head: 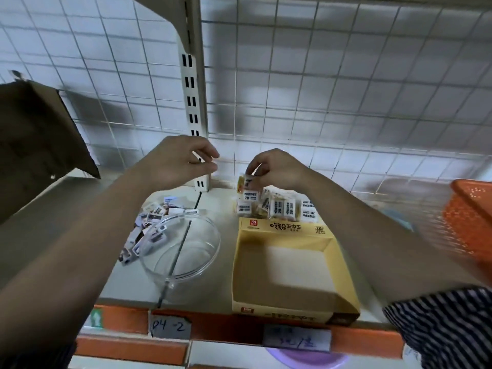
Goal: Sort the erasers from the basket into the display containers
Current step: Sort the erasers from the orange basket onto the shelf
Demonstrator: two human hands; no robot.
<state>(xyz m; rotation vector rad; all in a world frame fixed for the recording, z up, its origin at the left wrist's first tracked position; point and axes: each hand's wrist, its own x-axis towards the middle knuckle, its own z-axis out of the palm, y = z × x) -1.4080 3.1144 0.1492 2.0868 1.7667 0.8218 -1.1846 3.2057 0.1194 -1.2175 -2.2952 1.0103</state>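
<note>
My right hand pinches a wrapped white eraser above a pile of wrapped 2B erasers at the back of the shelf. In front of that pile stands an empty yellow cardboard display box. My left hand hovers above the shelf with fingers loosely curled and nothing visible in it. Below it lies a heap of small sleeved erasers beside a clear round plastic container, which holds none that I can see. The orange basket is blurred at the right edge.
A brown cardboard flap hangs at the left. A slotted metal upright and wire grid back close the shelf behind. Orange price rail with labels runs along the shelf's front edge. A purple bowl shows below.
</note>
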